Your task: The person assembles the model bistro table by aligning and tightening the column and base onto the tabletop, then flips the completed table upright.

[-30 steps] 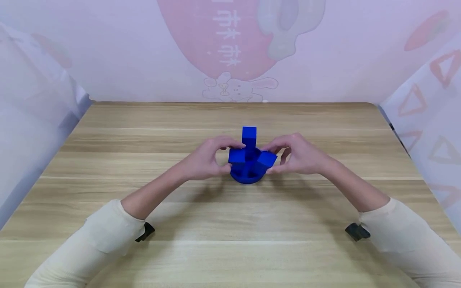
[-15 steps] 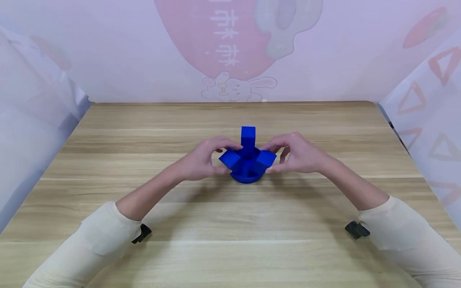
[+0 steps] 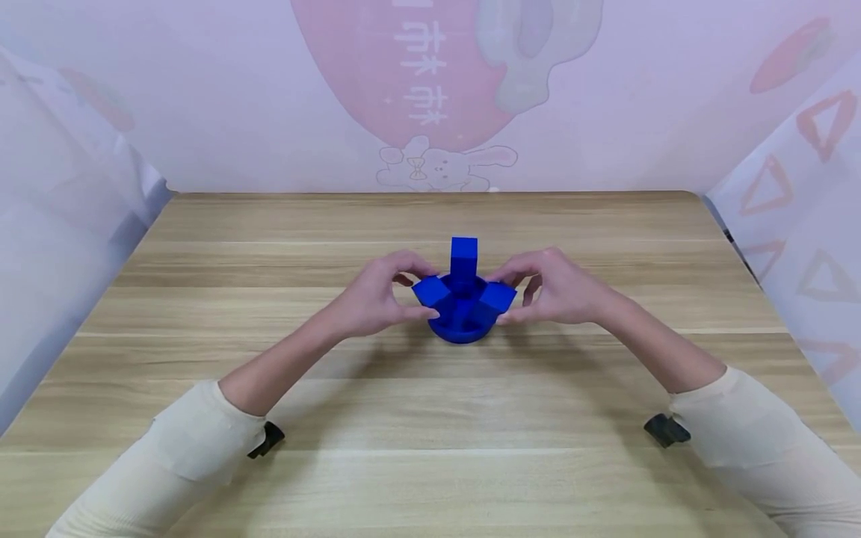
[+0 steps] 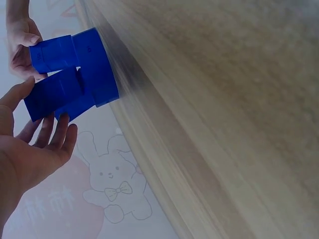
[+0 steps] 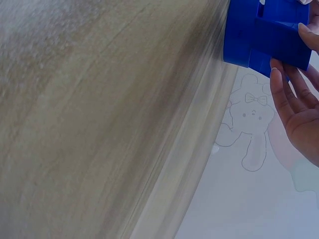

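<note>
A round blue base (image 3: 460, 336) stands on the table in the head view, with three blue square blocks rising from it. My left hand (image 3: 373, 299) pinches the left block (image 3: 431, 290) between thumb and fingers, and the block sits turned at an angle on the base's left side. On the other side, my right hand (image 3: 554, 290) holds the right block (image 3: 499, 296), thumb in front and fingers behind. The back block (image 3: 464, 255) stands upright, touched by neither hand. In the left wrist view, the left hand's fingers (image 4: 62, 134) lie along the left block (image 4: 52, 94).
A wood-grain table (image 3: 430, 448) spreads around the base. Behind it rises a pale wall sheet (image 3: 269, 97) printed with a rabbit, and more white sheeting (image 3: 60, 224) hangs at the sides. Black devices (image 3: 667, 430) sit under both sleeves.
The left block, which faced straight forward a second ago, has turned and moved outward to the left with my left hand on it. The right hand and its block have barely moved.
</note>
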Demonstrator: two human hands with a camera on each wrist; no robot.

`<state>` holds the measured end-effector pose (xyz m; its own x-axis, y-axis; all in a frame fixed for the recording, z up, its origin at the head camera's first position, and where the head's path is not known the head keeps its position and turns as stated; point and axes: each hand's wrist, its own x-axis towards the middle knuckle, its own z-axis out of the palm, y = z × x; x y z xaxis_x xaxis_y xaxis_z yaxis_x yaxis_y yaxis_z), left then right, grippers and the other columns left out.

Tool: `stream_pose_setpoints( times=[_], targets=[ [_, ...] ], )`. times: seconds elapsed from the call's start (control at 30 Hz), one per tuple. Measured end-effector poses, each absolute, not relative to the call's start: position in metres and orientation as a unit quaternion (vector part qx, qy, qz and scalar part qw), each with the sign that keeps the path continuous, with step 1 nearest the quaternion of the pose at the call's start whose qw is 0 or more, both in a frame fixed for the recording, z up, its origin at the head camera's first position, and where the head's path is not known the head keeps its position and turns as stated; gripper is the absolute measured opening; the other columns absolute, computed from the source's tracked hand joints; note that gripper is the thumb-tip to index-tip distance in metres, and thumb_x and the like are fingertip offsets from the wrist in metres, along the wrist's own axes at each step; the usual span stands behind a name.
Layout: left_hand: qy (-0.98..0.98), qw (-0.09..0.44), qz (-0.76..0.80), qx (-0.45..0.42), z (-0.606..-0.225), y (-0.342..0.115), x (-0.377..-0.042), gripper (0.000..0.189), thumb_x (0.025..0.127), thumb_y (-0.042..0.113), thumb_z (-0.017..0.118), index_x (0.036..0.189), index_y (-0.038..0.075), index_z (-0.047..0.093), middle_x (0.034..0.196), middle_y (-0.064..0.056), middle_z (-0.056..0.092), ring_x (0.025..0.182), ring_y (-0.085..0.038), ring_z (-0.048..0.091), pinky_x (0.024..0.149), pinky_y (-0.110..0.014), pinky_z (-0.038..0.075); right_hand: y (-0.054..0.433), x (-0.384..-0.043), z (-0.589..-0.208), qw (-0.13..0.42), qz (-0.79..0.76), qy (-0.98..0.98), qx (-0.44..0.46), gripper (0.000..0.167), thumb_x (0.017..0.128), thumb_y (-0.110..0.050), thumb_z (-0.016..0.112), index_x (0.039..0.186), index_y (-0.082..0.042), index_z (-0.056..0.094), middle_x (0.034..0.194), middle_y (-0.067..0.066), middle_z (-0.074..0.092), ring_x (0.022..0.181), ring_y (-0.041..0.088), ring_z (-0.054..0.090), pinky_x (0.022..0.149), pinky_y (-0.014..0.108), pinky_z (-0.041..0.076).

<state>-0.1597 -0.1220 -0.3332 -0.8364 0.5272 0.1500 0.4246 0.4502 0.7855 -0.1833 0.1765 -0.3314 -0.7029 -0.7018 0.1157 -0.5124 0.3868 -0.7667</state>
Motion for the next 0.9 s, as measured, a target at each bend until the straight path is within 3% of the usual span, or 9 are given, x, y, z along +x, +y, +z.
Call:
stream_pose_setpoints(
  times=[0.37, 0.63, 0.77, 0.9],
  targets=[
    [0.839, 0.077, 0.436, 0.317, -0.3310, -0.1233, -0.1642, 0.047, 0.086, -0.019, 0.067, 0.131, -0.007, 0.066, 0.132, -0.022, 0.067, 0.121, -0.036, 0.063, 0.103, -0.052, 0.052, 0.1760, -0.1850, -0.3307, 0.114, -0.410, 0.827, -0.369, 0.048, 0.075, -0.008, 0.094, 0.118, 0.002, 0.075, 0.104, 0.009, 0.078, 0.095, 0.025, 0.071, 0.067, 0.038, 0.062],
    [0.860, 0.081, 0.444, 0.239, -0.3327, -0.1238, -0.1645, 0.062, 0.084, 0.009, 0.087, 0.137, -0.006, 0.059, 0.136, -0.020, 0.064, 0.122, -0.033, 0.059, 0.102, -0.052, 0.050, 0.1768, -0.1864, -0.3316, 0.116, -0.407, 0.827, -0.370, 0.047, 0.077, -0.010, 0.092, 0.118, 0.004, 0.074, 0.104, 0.010, 0.077, 0.095, 0.026, 0.071, 0.068, 0.039, 0.062],
    [0.872, 0.084, 0.450, 0.172, -0.3316, -0.1239, -0.1635, 0.054, 0.086, 0.023, 0.087, 0.127, -0.001, 0.062, 0.123, -0.016, 0.067, 0.112, -0.031, 0.061, 0.097, -0.048, 0.052, 0.1771, -0.1863, -0.3312, 0.120, -0.408, 0.827, -0.368, 0.047, 0.078, -0.010, 0.092, 0.119, 0.005, 0.074, 0.104, 0.011, 0.077, 0.096, 0.027, 0.071, 0.068, 0.038, 0.062],
    [0.878, 0.076, 0.447, 0.152, -0.3288, -0.1231, -0.1623, 0.047, 0.085, 0.024, 0.088, 0.119, 0.001, 0.064, 0.113, -0.014, 0.069, 0.107, -0.029, 0.062, 0.094, -0.045, 0.053, 0.1771, -0.1862, -0.3306, 0.120, -0.406, 0.828, -0.368, 0.048, 0.078, -0.010, 0.092, 0.119, 0.005, 0.074, 0.105, 0.011, 0.077, 0.096, 0.027, 0.071, 0.068, 0.038, 0.062]
  ],
)
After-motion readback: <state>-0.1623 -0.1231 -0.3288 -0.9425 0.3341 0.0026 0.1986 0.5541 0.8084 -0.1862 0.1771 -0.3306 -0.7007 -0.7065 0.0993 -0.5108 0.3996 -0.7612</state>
